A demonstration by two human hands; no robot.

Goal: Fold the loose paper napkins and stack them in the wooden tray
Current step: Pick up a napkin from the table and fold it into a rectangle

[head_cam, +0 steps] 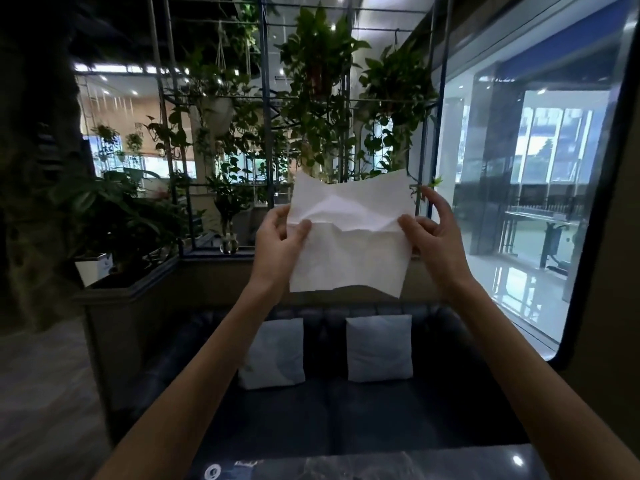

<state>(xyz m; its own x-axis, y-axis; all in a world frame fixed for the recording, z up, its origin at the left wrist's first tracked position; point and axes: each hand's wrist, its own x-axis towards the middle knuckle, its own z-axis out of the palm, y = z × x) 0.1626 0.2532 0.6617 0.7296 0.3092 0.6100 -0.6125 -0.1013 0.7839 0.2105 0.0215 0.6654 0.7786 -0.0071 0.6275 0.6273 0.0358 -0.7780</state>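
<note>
The napkin (349, 237) is plain white, with soft grey shadows in its creases. The sofa (332, 410) is very dark blue, almost black, with a buttoned, quilted pattern on its back. Two pillows (379, 346) on it are pale blue-grey and plain. The plants (318, 98) have dark green leaves, and some leaves are lighter green. The frame (265, 133) that holds them is dark blue-grey metal in a grid of squares. One pot (95, 268) on the left is white. The tabletop (415, 465) is dark and shiny, with small white spots of light. The window (540, 188) glows pale blue and white
</note>
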